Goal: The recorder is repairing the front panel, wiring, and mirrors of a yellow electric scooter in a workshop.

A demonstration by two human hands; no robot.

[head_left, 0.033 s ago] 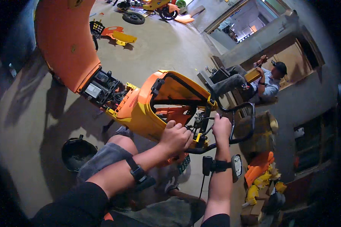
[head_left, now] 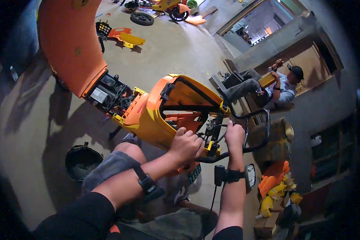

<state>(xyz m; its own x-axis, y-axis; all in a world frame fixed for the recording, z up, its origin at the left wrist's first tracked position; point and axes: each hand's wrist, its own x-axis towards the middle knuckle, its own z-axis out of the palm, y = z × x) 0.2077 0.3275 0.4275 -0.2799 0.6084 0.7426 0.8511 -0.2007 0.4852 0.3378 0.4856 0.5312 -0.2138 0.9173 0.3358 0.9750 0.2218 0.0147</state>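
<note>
In front of me is a partly stripped orange and yellow scooter (head_left: 148,124). My left hand (head_left: 186,146) is closed at the near edge of its rear body shell, fingers curled; what they hold, if anything, is hidden. Beside a black tubular rear rack (head_left: 264,140), my right hand (head_left: 234,136) is closed on a thin black cable (head_left: 221,139). Between the hands are dark metal parts (head_left: 210,127) and a yellow bracket (head_left: 212,147). Straps with small devices sit on both my forearms.
A black tub (head_left: 82,161) stands on the floor, near a bent knee in grey shorts (head_left: 128,154). Another person (head_left: 282,88) sits at the right with a yellow box. Orange and yellow panels (head_left: 274,184) lie by cardboard boxes. A loose tyre (head_left: 141,19) lies at the back.
</note>
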